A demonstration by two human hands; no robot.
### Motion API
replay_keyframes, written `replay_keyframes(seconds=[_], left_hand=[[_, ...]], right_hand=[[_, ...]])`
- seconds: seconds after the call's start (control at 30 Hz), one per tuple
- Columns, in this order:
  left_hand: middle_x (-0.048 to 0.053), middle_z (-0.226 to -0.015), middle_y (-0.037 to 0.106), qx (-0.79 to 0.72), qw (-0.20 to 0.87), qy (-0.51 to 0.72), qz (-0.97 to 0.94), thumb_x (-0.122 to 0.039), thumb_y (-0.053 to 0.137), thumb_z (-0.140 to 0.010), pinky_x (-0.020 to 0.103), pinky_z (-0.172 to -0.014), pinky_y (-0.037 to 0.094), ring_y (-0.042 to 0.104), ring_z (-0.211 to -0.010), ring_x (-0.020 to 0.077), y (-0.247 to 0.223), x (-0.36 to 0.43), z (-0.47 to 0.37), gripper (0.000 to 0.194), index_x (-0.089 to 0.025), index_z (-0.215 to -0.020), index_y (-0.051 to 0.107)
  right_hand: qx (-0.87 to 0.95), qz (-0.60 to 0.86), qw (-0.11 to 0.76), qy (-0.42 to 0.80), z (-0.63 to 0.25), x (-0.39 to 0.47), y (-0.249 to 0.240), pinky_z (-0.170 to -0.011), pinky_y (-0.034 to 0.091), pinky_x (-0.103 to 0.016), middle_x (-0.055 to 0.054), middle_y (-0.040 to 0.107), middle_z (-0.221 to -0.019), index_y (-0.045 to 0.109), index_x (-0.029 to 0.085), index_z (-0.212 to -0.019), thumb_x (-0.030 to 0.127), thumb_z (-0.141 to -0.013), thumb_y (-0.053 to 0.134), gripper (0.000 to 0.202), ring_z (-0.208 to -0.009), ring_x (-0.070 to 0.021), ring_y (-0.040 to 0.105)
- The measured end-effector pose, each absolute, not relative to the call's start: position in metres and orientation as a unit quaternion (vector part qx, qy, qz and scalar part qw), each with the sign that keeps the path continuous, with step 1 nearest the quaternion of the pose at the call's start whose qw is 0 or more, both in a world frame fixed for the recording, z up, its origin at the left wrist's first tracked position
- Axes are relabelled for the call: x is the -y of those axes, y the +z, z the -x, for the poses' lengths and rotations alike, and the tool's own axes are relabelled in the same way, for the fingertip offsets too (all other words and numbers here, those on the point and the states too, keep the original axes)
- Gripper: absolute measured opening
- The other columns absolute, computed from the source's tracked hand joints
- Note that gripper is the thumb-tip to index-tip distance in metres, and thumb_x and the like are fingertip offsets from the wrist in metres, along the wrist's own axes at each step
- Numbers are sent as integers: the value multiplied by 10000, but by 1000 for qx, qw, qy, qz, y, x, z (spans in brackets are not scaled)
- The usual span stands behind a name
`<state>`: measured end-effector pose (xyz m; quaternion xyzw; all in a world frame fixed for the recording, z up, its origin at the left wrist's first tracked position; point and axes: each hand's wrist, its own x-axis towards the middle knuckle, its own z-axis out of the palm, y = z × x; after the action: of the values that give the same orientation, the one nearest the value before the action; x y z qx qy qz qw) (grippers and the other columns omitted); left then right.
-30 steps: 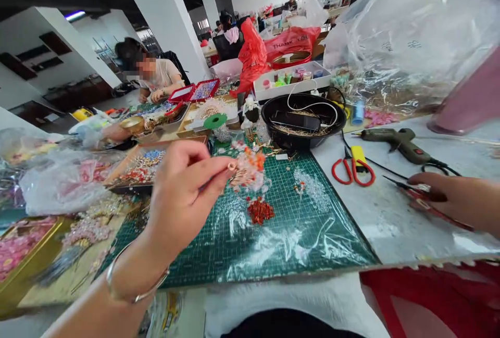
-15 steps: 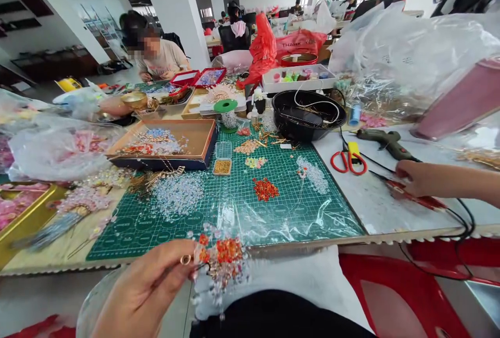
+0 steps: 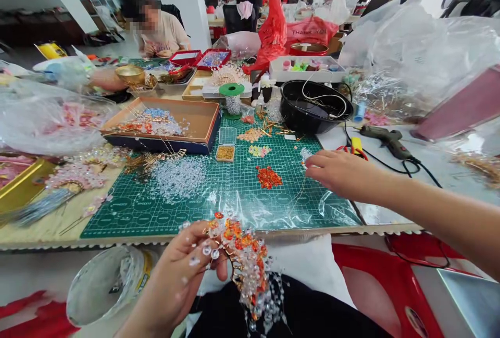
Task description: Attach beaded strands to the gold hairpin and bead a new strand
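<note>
Head view: left hand (image 3: 177,270) holds beaded ornament (image 3: 250,265) at six o'clock, by near edge of counter (image 3: 383,213). Right hand (image 3: 332,171) at three o'clock, close by clear beads (image 3: 305,154), can't tell if gripping. Looks like hold-and-reach step; next move probably calls for delicate fingertip pinch.

the curved beaded ornament (image 3: 250,270) (orange and clear) slants downward

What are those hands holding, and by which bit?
The left hand holds the orange-and-clear beaded ornament by its upper end. Whether the right hand holds anything can't be told.
</note>
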<state>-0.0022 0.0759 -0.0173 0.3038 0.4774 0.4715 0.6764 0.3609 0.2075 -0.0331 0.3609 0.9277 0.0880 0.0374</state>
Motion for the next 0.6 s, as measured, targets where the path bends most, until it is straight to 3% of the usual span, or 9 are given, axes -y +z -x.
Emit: replay_keyframes(seconds=[0.13, 0.3, 0.43, 0.6], left_hand=[[-40, -669, 633, -485, 674, 483, -277, -411, 872, -679, 209, -563, 415, 553, -517, 82, -17, -71, 13, 278, -224, -813, 716], [-41, -641, 573, -460, 692, 479, -282, -367, 816, -759, 192, -546, 410, 511, -520, 69, -31, -66, 22, 209, -210, -830, 700], [-33, -669, 578, -448, 692, 479, -301, -408, 808, -763, 199, -555, 416, 516, -525, 68, -34, -66, 20, 241, -199, -823, 704], [-10, -663, 602, -455, 671, 456, -368, -459, 800, -763, 228, -588, 451, 541, -570, 103, -25, -70, 13, 286, -188, -760, 711]], right_hand=[[-942, -312, 80, 94, -343, -223, -46, -901, 531, -437, -70, 633, -1154, 652, 147, -1024, 267, -928, 644, 154, -1061, -219, 608], [-949, -305, 67, 49, -350, -234, -54, -902, 530, -434, -58, 657, -1083, 654, 143, -1022, 287, -941, 632, 166, -1021, -206, 628], [-932, -363, -3, -21, -357, -234, -42, -925, 520, -443, -65, 659, -1110, 656, 150, -1041, 320, -955, 612, 196, -1034, -207, 628], [-838, -500, -163, -142, -365, -226, -3, -847, 545, -394, -65, 676, -1061, 641, 162, -1085, 408, -994, 532, 283, -931, -179, 650]])
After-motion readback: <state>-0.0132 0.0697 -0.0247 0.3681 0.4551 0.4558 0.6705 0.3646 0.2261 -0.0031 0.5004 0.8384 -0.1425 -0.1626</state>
